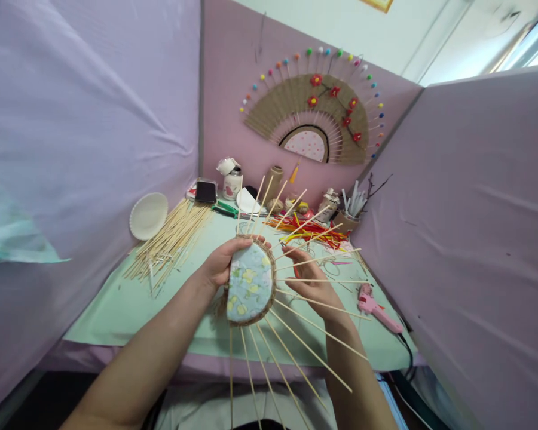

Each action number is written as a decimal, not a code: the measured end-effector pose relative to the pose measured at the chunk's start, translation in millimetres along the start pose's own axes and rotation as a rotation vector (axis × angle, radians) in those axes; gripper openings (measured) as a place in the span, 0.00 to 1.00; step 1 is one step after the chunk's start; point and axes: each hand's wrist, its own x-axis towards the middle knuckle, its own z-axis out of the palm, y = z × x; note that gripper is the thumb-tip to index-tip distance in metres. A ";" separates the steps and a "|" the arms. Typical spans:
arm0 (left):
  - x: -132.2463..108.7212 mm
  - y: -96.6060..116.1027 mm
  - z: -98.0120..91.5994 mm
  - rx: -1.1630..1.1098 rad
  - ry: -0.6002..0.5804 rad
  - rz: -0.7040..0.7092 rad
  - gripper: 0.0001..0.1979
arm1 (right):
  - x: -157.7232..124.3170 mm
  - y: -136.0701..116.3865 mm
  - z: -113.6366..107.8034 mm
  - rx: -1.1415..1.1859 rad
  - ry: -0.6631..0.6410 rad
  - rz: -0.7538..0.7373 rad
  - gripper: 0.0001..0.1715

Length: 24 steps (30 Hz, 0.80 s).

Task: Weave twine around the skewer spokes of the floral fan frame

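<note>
The half-round panel (250, 283) is held up in the middle of the frame, its flowered face showing and a fan of thin sticks (349, 281) spreading from its curved edge. The person's left hand (222, 260) has its grip pinched on the panel's flat side and upper corner, and this looks like the main support. If that grip slackens, the panel could tip toward the right of the frame, since the long sticks reach out that way and downward.

The right hand (316, 289) is among the sticks at right of centre, fingers curved. A small red piece (297, 273) shows at its fingers, but whether the grip closes on it cannot be told. A careless turn of this wrist could bend or snap a stick, or work one loose at the twine edge (275, 280), because several cross right over the hand and forearm.

The lowest sticks hang past the front of the worktop (188, 310) above the person's lap (197, 406), so leaning forward could catch their ends. At lower right, the pink glue gun (379, 307) lies near other stick tips; a sideways swing might knock it, or tug its black cord (406, 349), and a hot nozzle, if it is on, could burn.
</note>
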 end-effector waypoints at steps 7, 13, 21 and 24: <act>0.1 3.9 0.8 -0.028 0.083 0.037 0.09 | 5.6 9.8 38.2 0.243 0.101 0.137 0.21; 4.6 -4.0 1.2 0.032 0.090 0.082 0.10 | 0.6 20.4 28.0 0.175 0.312 0.131 0.15; -5.7 -25.2 3.9 -0.121 0.061 -0.090 0.12 | -22.6 24.9 24.0 0.284 0.274 0.252 0.14; -13.0 -31.4 -0.8 -0.092 -0.113 -0.130 0.25 | -33.4 23.8 23.8 0.282 0.292 0.257 0.14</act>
